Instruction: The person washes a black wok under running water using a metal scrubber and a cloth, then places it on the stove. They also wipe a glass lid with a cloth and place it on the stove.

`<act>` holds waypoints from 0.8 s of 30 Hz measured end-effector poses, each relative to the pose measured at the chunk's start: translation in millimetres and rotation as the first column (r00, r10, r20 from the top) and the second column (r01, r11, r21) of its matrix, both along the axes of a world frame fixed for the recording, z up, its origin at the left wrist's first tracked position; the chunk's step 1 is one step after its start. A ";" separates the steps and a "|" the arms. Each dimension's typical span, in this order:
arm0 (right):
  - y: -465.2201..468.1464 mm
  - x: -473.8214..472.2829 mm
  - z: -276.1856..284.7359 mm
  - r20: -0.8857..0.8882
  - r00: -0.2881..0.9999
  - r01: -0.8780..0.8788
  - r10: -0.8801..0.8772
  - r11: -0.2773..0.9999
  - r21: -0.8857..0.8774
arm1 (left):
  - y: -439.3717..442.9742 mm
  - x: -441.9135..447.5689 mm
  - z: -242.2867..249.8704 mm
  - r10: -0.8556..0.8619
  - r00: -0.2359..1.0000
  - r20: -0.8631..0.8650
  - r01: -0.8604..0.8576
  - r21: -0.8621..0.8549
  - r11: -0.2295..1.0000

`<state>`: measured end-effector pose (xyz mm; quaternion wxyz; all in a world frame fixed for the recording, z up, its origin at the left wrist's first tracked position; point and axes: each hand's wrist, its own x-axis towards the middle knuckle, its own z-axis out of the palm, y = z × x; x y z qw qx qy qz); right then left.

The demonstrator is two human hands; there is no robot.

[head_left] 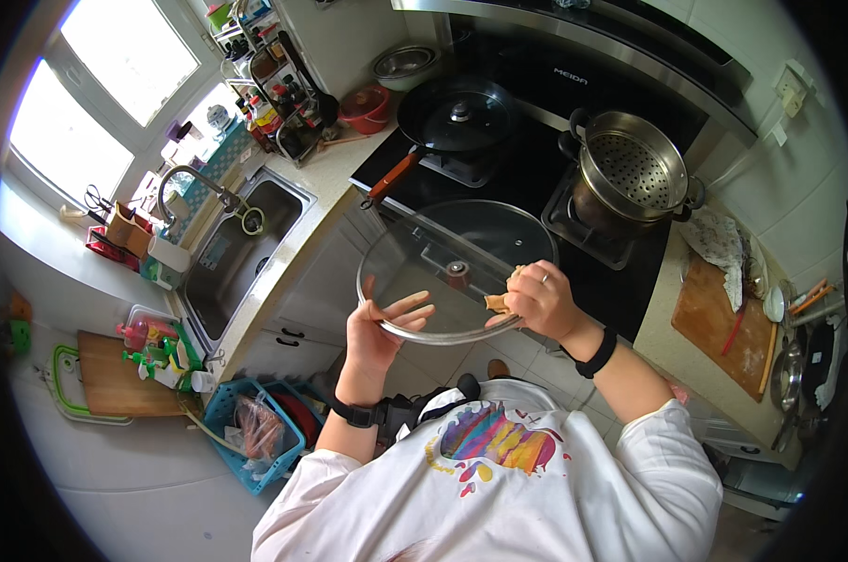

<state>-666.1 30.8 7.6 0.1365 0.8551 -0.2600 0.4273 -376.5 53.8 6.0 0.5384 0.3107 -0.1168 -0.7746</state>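
A large, round glass lid (441,309) with a metal rim and a small central knob is held up in front of my body. My left hand (376,330) grips its rim at the lower left, with some fingers seen through the glass. At the lower right edge my right hand (547,298) clutches a crumpled tan cloth (496,303) against the lid. Through the glass, the front edge of the black gas cooktop (522,186) and the floor show. Beyond the lid, a dark frying pan (424,126) with a wooden handle sits covered on the left burner.
On the right burner stands a metal steamer pot (634,165). A wooden cutting board (722,327) lies on the right counter. To my left is a steel sink (255,232) with a faucet (199,175). A spice rack (276,84) stands behind it; a blue basket (255,474) is below.
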 end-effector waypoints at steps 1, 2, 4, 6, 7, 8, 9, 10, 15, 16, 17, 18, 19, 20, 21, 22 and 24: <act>-2.7 -2.6 10.8 0.019 0.999 0.027 -0.027 1.000 0.003 | -5.1 -2.0 3.5 -0.021 0.999 -0.032 0.022 0.031 0.999; -4.3 -4.7 21.1 0.056 0.997 0.058 -0.058 0.998 0.005 | -9.3 -5.0 6.7 -0.076 0.997 0.012 0.077 -0.009 0.997; -10.1 -10.6 38.6 0.114 0.981 0.154 -0.160 0.987 0.054 | -15.6 -9.6 12.5 -0.205 0.979 0.017 0.206 -0.041 0.978; -13.4 -21.7 49.0 0.252 0.933 0.214 -0.257 0.959 0.187 | -14.6 -17.1 13.3 -0.259 0.939 0.227 0.288 -0.106 0.952; -14.6 -28.4 51.1 0.274 0.906 0.238 -0.322 0.924 0.299 | -13.6 -17.4 13.8 -0.211 0.905 0.369 0.251 -0.063 0.966; -13.8 -35.8 51.4 0.353 0.869 0.195 -0.347 0.896 0.399 | -13.0 -22.8 11.4 -0.037 0.772 0.634 0.107 -0.072 0.992; -14.6 -43.3 50.3 0.456 0.818 0.100 -0.350 0.868 0.486 | -13.4 -26.8 9.0 0.143 0.549 0.823 -0.033 -0.149 0.988; -15.1 -51.0 48.4 0.559 0.749 -0.049 -0.357 0.811 0.583 | -19.2 -30.3 7.0 0.349 0.153 0.925 -0.019 -0.350 0.936; -24.0 -79.7 39.0 0.781 0.446 -0.533 -0.437 0.572 0.624 | -38.9 3.8 24.2 0.218 0.625 0.749 0.411 -0.554 0.725; -26.8 -81.2 37.1 0.777 0.434 -0.540 -0.456 0.559 0.630 | -36.5 2.6 23.7 0.188 0.690 0.699 0.424 -0.601 0.678; -30.2 -82.1 35.0 0.784 0.414 -0.558 -0.461 0.552 0.620 | -35.1 -0.2 23.0 0.159 0.752 0.640 0.411 -0.643 0.647; -33.8 -82.0 31.8 0.794 0.411 -0.588 -0.447 0.535 0.606 | -33.7 -4.6 21.8 0.184 0.730 0.658 0.424 -0.647 0.633; -37.6 -81.4 27.4 0.786 0.395 -0.601 -0.475 0.514 0.612 | -30.4 -9.6 20.4 0.199 0.677 0.709 0.442 -0.607 0.660; -41.7 -80.5 21.6 0.789 0.378 -0.621 -0.485 0.499 0.605 | -31.2 -13.2 20.7 0.233 0.691 0.685 0.432 -0.649 0.627; -46.5 -79.0 14.2 0.808 0.365 -0.661 -0.461 0.483 0.574 | -27.9 -16.1 21.4 0.198 0.757 0.622 0.370 -0.659 0.654; -52.2 -80.3 6.9 0.825 0.374 -0.695 -0.423 0.462 0.551 | -25.8 -20.5 22.6 0.157 0.817 0.555 0.318 -0.661 0.680; -72.6 -77.2 -10.0 0.750 0.502 -0.460 -0.431 0.602 0.653 | -22.7 -25.6 28.9 0.106 0.876 0.470 0.304 -0.709 0.636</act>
